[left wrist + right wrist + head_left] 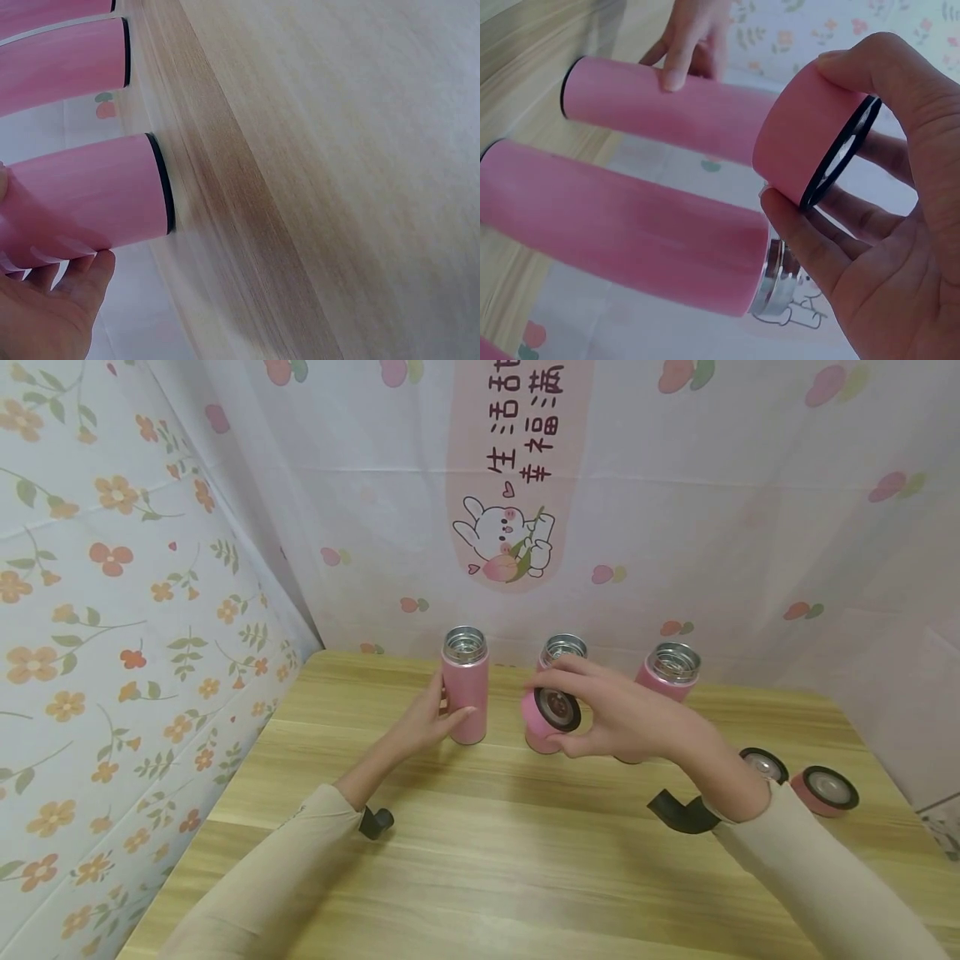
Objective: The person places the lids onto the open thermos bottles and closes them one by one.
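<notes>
My left hand (422, 725) grips the side of the leftmost pink thermos (468, 697), which stands upright on the table with its steel mouth uncovered. Up in my right hand (633, 714), a pink lid (801, 124) is pinched between thumb and fingers. Its black-rimmed underside faces my palm side, tilted, and it is not touching any thermos. Partly behind that hand stands a middle thermos (645, 225), also uncovered. A third uncovered thermos (663, 681) is right of it, its lower part mostly covered by my right hand.
Two more lids lie at the table's right with undersides up: one pink lid (825, 791) in full view, another lid (763, 766) partly behind my right wrist. The wooden table (480, 877) ends at a patterned curtain (360, 485) behind the thermoses.
</notes>
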Tool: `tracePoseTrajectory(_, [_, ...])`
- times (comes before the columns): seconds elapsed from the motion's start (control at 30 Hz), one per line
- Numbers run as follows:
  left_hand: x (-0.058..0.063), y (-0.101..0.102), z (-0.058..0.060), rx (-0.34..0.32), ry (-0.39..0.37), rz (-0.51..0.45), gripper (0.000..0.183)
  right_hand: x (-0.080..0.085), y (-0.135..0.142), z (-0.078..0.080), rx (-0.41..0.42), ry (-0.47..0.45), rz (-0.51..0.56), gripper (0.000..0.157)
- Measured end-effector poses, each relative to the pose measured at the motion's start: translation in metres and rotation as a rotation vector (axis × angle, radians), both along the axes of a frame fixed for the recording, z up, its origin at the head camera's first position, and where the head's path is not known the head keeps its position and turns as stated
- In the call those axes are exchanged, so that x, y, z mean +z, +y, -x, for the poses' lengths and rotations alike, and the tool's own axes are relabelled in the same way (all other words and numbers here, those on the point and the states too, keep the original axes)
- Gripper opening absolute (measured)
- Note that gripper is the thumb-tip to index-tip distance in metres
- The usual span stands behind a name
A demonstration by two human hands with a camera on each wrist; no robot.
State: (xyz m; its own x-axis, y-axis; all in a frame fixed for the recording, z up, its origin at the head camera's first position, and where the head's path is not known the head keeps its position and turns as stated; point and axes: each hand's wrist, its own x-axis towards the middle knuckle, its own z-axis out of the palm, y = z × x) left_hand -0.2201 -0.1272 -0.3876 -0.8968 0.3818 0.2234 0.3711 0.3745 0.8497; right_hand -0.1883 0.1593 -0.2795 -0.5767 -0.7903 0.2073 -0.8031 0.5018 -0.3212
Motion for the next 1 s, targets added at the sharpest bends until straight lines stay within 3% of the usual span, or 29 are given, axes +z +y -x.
tracePoseTrajectory(0.23, [0.003,0.000,-0.002,-0.019,0.009,-0.024,0.075,-0.001,-0.009,0.001,0.043,0.018,0.061,0.055])
tracePoseTrajectory(0.27, [-0.002,-0.001,0.002,-0.019,0.012,-0.025,0.076,-0.002,-0.010,0.000,0.050,0.018,0.068,0.054])
tracePoseTrajectory(0.47, [-0.005,-0.002,0.004,-0.029,0.031,-0.032,0.075,-0.003,-0.015,0.000,0.082,0.039,0.099,0.049])
tracePoseTrajectory(0.5, [-0.001,-0.001,0.002,-0.034,0.030,-0.036,0.074,-0.003,-0.016,-0.001,0.088,0.042,0.106,0.048])
tracePoseTrajectory(0.73, [-0.030,-0.004,0.021,-0.020,0.046,-0.037,0.078,-0.005,-0.021,0.002,0.138,0.050,0.157,0.045])
tracePoseTrajectory(1.0, [-0.034,-0.005,0.024,-0.025,0.049,-0.033,0.076,-0.005,-0.029,0.005,0.146,0.121,0.171,0.046])
